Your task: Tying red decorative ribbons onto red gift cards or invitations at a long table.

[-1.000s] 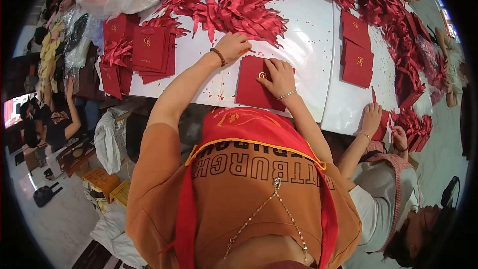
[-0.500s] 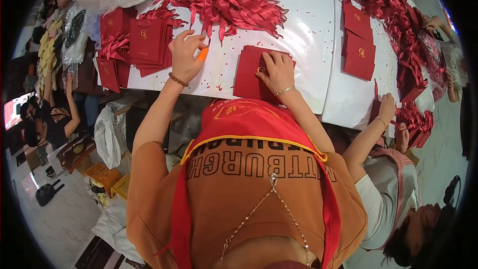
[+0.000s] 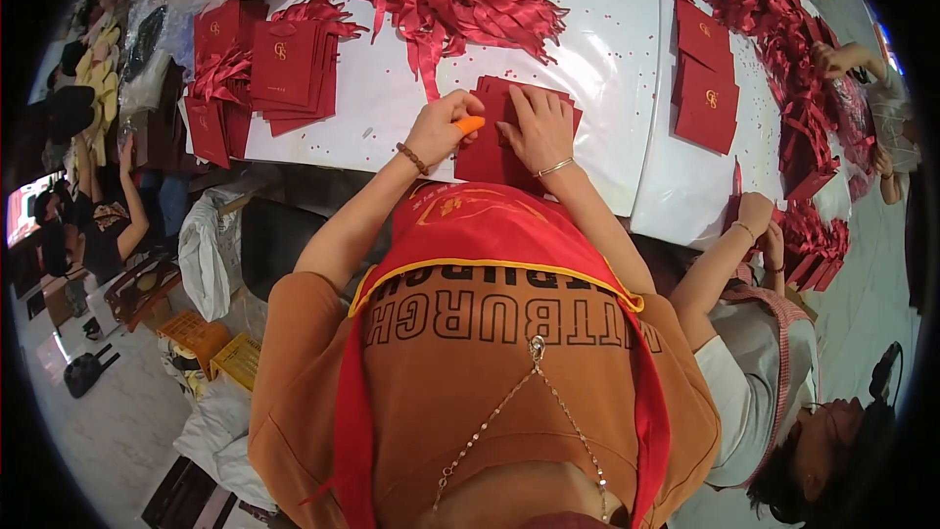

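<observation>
A stack of flat red paper bags [image 3: 494, 159] lies at the table edge in front of me. My right hand [image 3: 540, 132] rests on its top with fingers stretched out, a thin bangle at the wrist. At the stack's left side is my left hand [image 3: 443, 132], its fingers curled together and an orange finger cover [image 3: 470, 124] on one of them. A red ribbon [image 3: 428, 78] runs from the heap down to this hand; whether the fingers grip it is hidden. The heap of red ribbons [image 3: 441, 5] lies beyond both hands.
More red bags [image 3: 284, 69] are piled on the left and others [image 3: 707, 113] on the right of the white table [image 3: 602, 59]. A co-worker [image 3: 754, 353] sits close on my right, hands at the table edge. Yellow crates [image 3: 235, 360] stand at lower left.
My left hand has moved right and slightly down, from beside the left pile to the stack. My right hand stays on the stack, shifted slightly up and left. A ribbon now trails lower from the heap.
</observation>
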{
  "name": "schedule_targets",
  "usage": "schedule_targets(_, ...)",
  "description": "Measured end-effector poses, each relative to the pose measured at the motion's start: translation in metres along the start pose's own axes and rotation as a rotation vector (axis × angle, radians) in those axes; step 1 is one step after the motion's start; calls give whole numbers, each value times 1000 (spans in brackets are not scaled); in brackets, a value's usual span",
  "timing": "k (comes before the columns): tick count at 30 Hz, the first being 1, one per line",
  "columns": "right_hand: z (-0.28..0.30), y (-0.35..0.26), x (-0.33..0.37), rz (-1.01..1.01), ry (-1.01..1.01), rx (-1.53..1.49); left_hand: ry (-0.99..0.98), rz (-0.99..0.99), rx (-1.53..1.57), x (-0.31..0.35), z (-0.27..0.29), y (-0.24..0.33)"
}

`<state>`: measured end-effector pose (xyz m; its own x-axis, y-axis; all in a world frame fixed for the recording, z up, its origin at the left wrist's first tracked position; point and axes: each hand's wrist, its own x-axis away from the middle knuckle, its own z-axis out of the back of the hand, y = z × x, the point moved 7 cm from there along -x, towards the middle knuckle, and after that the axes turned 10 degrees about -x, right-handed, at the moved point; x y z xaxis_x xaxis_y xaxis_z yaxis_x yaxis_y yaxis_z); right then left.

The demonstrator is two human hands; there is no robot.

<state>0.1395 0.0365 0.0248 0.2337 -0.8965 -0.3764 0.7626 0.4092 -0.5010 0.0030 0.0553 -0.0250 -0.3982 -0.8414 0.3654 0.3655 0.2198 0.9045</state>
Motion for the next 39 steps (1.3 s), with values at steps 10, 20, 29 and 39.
schedule_targets(10, -4, -5, -3, 8, -164, 45, 224, -117, -663, 6, 8, 7)
schedule_targets(20, -35, 42, -14, -374, -530, -356, 453, -388, -660, 18, 13, 59)
schedule_targets(29, -34, 41, -12, -377, -546, -433, 340, -249, -583, 2, -8, 33)
schedule_targets(39, -31, 42, -14, -427, -533, -336, 289, -341, -743, 0, -17, 39)
